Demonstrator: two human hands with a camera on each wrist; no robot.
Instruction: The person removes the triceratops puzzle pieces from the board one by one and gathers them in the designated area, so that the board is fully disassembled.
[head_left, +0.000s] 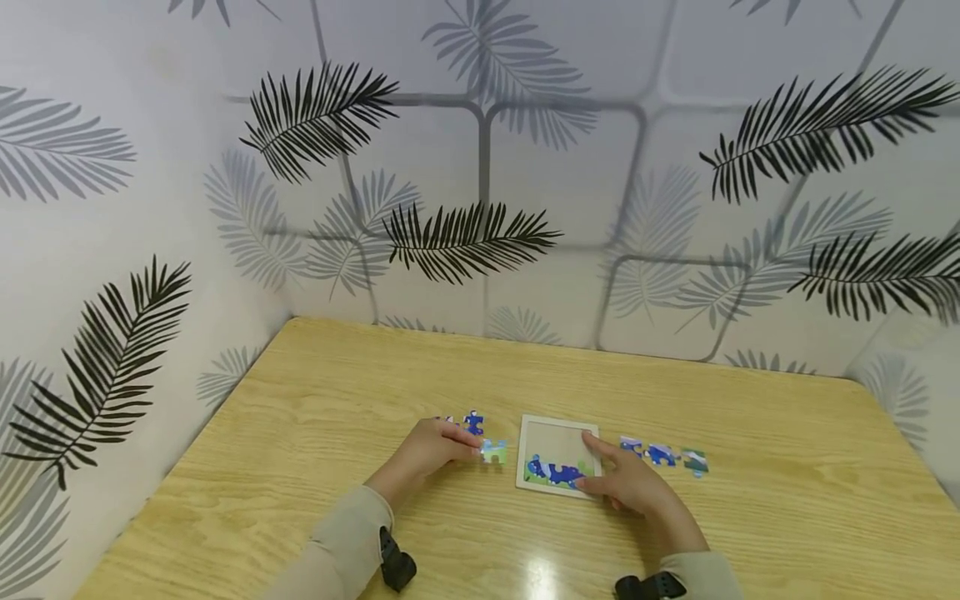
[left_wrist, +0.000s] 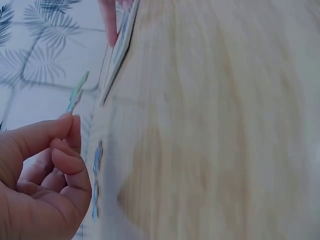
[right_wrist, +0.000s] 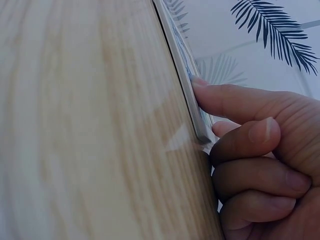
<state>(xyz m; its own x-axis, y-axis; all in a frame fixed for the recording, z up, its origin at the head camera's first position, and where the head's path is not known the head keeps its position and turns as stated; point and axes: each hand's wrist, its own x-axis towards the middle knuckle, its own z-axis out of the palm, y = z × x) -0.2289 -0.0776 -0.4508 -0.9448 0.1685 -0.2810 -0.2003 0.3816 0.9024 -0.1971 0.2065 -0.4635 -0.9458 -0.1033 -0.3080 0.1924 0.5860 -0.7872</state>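
Observation:
My left hand (head_left: 435, 450) pinches a green and light-blue jigsaw piece (head_left: 495, 452) between thumb and index finger, just left of the puzzle tray (head_left: 555, 435). In the left wrist view the piece (left_wrist: 77, 92) is seen nearly edge-on, its other end hidden by the fingertips. My right hand (head_left: 633, 482) holds the tray by its right side, thumb over the lower right rim and index finger at the upper right. Blue and green fitted pieces (head_left: 555, 472) fill the tray's lower part; its upper part shows bare backing. In the right wrist view the remaining fingers (right_wrist: 255, 185) curl beside the tray's corner.
Loose blue pieces (head_left: 473, 422) lie behind my left hand, partly hidden by it. To the right of the tray a row of loose pieces (head_left: 662, 455) lies on the wooden table (head_left: 360, 375). A leaf-patterned wall (head_left: 547, 292) stands along the table's far edge.

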